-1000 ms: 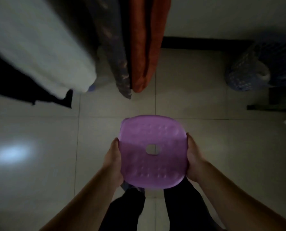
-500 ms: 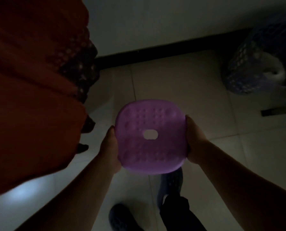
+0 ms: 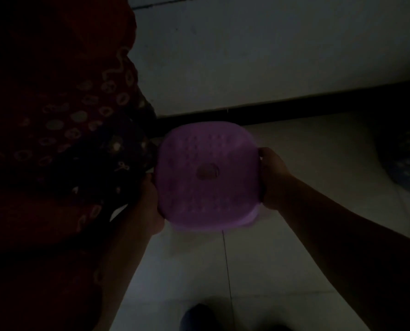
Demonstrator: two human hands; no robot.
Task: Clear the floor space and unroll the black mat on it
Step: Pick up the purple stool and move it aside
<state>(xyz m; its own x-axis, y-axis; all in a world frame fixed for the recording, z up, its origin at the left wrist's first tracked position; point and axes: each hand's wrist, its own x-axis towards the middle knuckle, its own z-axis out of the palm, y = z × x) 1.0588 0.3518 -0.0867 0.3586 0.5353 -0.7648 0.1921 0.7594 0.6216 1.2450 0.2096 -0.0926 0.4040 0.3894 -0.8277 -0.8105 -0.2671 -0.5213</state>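
Both hands, left hand (image 3: 149,206) and right hand (image 3: 274,180), gripped purple stool (image 3: 207,175) by its 2 sides above tiled floor (image 3: 282,259); basket (image 3: 404,158) contents unclear; black mat unseen.

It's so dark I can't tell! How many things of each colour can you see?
Purple: 1, the square plastic stool held by the left hand and right hand
Red: 1, the patterned hanging cloth
Blue: 1, the mesh plastic basket
Total: 3
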